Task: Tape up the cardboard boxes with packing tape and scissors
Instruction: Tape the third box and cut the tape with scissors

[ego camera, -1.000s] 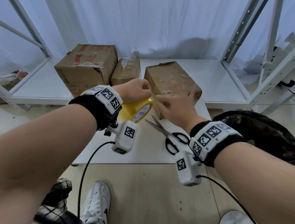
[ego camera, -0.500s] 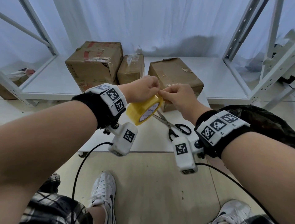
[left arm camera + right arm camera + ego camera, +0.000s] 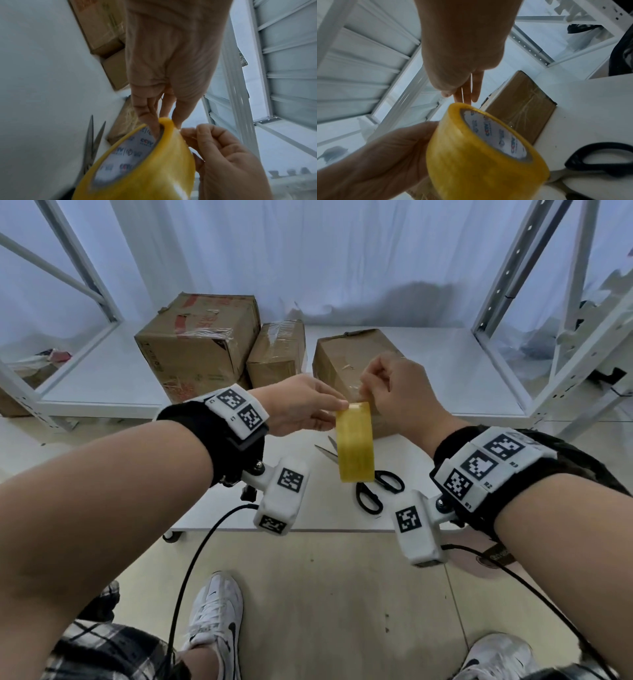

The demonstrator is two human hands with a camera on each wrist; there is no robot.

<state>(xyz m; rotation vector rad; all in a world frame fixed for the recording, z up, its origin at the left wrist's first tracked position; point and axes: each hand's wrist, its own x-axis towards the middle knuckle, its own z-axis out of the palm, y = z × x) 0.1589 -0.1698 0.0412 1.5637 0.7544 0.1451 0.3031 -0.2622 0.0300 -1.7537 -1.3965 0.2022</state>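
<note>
My left hand (image 3: 325, 412) grips a yellow packing tape roll (image 3: 354, 446) in the air above the table's front part, fingers inside the core (image 3: 150, 125) and thumb outside. My right hand (image 3: 368, 393) pinches the tape's free end at the top of the roll, where a short clear strip is lifted. Black-handled scissors (image 3: 376, 487) lie on the white table (image 3: 222, 508) below the roll, also seen in the right wrist view (image 3: 599, 159). Three cardboard boxes stand behind: a large one (image 3: 202, 344), a small one (image 3: 277, 350) and a flat one (image 3: 342, 361), nearest my hands.
White metal shelf frames (image 3: 513, 285) rise on both sides, with a white curtain behind. A dark bag (image 3: 582, 460) sits at the right by my forearm. My feet in white sneakers (image 3: 215, 621) stand on the floor, and cables hang from the wrist cameras.
Both hands rose with the roll, which has turned edge-on to the head camera. My right hand, earlier at the flat box, now pinches the tape end at the roll's top.
</note>
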